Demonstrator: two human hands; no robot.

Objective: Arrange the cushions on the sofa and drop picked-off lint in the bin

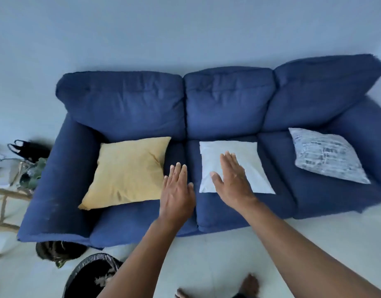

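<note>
A blue three-seat sofa [228, 100] fills the view. A yellow cushion [125, 171] lies flat on its left seat, a white cushion [247, 160] on the middle seat, and a grey patterned cushion [327, 155] on the right seat. My left hand [176, 192] hovers open, palm down, over the gap between the left and middle seats, holding nothing. My right hand [232, 179] is open and flat over the white cushion's front left part. A black-lined bin [88, 276] stands on the floor at the lower left, with something pale inside it.
A light wooden side table [4, 194] with a plant and black bag stands left of the sofa. A dark patterned item [58, 252] lies on the floor by the sofa's front left corner. My bare feet [247, 287] are on the pale floor.
</note>
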